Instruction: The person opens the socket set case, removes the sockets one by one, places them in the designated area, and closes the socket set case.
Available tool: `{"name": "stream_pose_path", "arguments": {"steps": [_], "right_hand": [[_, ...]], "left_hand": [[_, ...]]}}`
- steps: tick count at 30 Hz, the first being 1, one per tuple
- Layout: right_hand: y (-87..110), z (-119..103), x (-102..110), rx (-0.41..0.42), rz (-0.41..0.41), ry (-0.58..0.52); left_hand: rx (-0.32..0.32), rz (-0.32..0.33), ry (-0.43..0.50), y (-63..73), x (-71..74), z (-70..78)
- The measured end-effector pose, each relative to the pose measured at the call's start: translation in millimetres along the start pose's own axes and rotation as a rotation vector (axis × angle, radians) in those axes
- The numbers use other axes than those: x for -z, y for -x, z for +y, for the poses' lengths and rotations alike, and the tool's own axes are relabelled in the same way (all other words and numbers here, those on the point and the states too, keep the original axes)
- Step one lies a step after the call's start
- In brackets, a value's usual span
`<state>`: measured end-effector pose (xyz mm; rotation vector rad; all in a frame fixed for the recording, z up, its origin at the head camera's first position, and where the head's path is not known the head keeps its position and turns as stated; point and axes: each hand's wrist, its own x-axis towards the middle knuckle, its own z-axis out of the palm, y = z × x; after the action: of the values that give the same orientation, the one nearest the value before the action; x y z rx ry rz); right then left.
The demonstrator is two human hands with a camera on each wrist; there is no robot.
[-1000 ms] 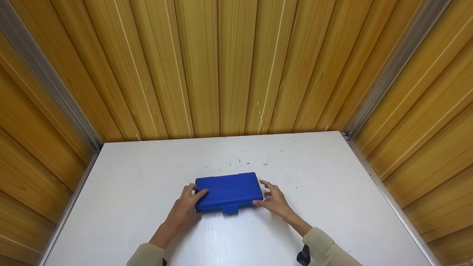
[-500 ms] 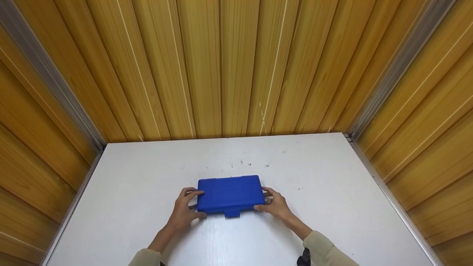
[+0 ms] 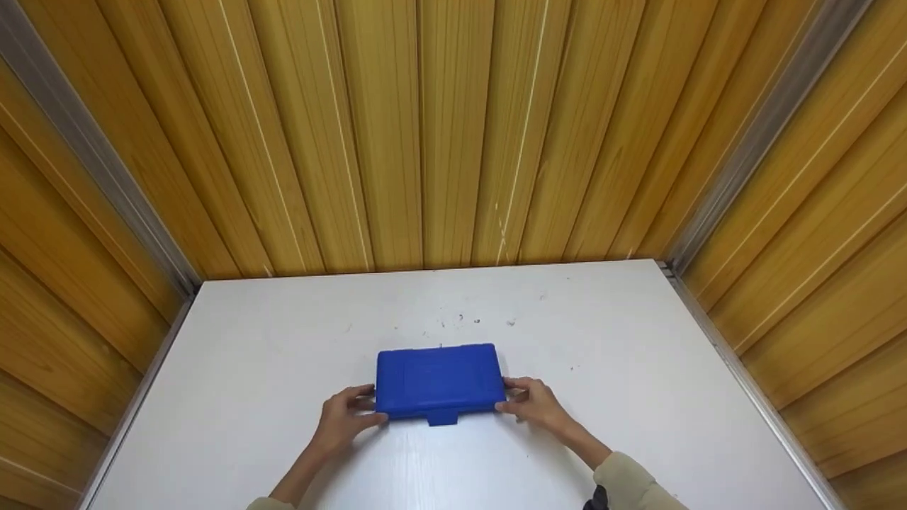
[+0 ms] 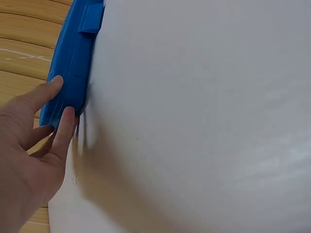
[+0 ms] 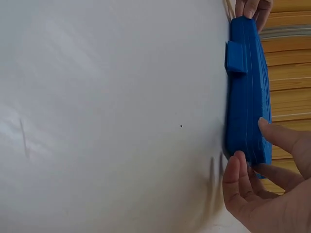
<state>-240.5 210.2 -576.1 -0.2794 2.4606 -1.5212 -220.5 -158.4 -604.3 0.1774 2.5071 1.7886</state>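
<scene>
A closed blue plastic case [image 3: 439,379] with a latch tab on its front side lies on the white table, lid up. My left hand [image 3: 340,421] holds its left end, thumb at the front corner and fingers along the short side. At the opposite end my right hand [image 3: 542,407] has its thumb on the front corner and its fingers against the short side. In the left wrist view, the fingers of the left hand [image 4: 34,145] touch the end of the blue case [image 4: 73,68]. The right wrist view shows both hands at the ends of the blue case [image 5: 243,97].
The white table [image 3: 269,340] carries small dark marks behind the case. Yellow wood-look panels [image 3: 453,142] wall it in at the back and both sides, with grey metal strips [image 3: 751,142] at the corners.
The left hand's finger has come off the lid, and that hand now holds the left end from the side. The case has shifted slightly towards me and sits squarer; the right hand has moved along with it.
</scene>
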Motion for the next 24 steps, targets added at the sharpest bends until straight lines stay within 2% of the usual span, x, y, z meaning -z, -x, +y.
{"name": "stream_pose_path", "arguments": {"steps": [5, 10, 13, 17, 19, 24], "right_hand": [[3.9, 1, -4, 0.009, 0.002, 0.025], [6.7, -3, -5, 0.008, -0.007, 0.045], [8.6, -7, -3, -0.050, -0.030, 0.001], [7.8, -13, -2, -0.109, -0.039, -0.020], [7.5, -15, -2, -0.113, -0.031, -0.009], [8.7, -15, -5, -0.133, 0.046, -0.010]], "left_hand": [[0.006, 0.009, -0.049, -0.4, -7.2, 2.8], [-0.014, 0.088, 0.014, -1.5, -11.5, 3.9], [-0.029, 0.116, 0.055, -2.9, -12.7, 5.1], [-0.024, 0.117, 0.066, -3.5, -14.3, 7.9], [-0.017, 0.114, 0.064, -2.7, -14.8, 9.7], [0.004, 0.099, 0.058, -0.3, -17.2, 13.1]]}}
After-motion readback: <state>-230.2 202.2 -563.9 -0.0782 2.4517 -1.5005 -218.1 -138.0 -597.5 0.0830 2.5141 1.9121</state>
